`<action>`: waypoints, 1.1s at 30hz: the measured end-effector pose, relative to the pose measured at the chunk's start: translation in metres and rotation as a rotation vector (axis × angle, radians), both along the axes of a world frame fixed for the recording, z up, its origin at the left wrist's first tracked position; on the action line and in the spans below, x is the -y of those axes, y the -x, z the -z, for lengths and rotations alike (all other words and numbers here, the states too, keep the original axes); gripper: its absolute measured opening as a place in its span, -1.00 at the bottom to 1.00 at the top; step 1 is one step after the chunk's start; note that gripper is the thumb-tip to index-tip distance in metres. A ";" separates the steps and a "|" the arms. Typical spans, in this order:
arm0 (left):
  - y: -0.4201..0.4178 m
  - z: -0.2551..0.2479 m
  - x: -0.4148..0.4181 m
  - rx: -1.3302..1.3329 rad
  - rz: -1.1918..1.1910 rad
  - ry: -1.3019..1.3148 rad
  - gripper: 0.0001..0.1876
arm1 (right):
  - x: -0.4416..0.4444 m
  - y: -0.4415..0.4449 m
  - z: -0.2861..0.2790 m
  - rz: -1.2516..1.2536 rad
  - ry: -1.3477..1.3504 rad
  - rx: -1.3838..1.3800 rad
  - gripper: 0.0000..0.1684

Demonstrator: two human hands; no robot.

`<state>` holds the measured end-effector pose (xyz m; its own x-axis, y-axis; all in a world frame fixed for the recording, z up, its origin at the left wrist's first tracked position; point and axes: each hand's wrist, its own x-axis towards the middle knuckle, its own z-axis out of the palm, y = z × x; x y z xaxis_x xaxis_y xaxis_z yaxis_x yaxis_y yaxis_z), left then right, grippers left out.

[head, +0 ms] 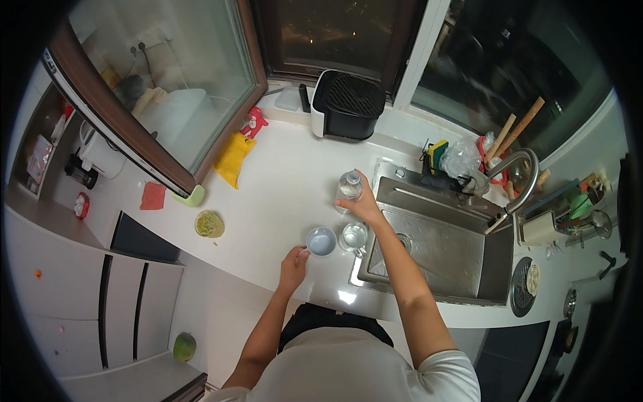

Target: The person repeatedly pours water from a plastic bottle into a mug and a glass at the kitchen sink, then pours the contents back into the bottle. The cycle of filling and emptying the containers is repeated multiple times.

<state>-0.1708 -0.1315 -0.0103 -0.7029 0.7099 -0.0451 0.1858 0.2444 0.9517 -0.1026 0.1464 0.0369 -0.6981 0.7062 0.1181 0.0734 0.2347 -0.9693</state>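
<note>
My left hand (294, 271) grips the handle of a pale blue-grey cup (321, 241) on the white countertop. My right hand (364, 203) is wrapped around a clear bottle (349, 186), which has no cap on its mouth. Between the cup and the sink edge stands a clear glass mug (353, 237), its handle pointing towards me. Clear liquid appears to be in the mug. Whether the cup holds any liquid I cannot tell. The bottle's lower part is partly hidden by my fingers.
A stainless steel sink (442, 251) with a curved faucet (527, 166) lies to the right. A black-and-white air fryer (346, 105) stands at the back. On the left are a yellow cloth (235, 158), a glass of green pieces (209, 224) and an open window sash (186, 166) jutting over the counter.
</note>
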 end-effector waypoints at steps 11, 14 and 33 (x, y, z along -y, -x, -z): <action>-0.003 0.001 -0.003 -0.041 -0.014 -0.019 -0.76 | -0.003 -0.004 0.013 0.027 -0.078 -0.003 -0.28; -0.001 0.003 0.001 -0.048 -0.033 0.003 -0.75 | 0.009 -0.012 -0.013 0.034 -0.074 0.004 -0.29; -0.003 0.017 0.004 0.296 0.040 0.014 -0.79 | 0.040 -0.143 -0.072 0.034 -0.384 0.358 -0.33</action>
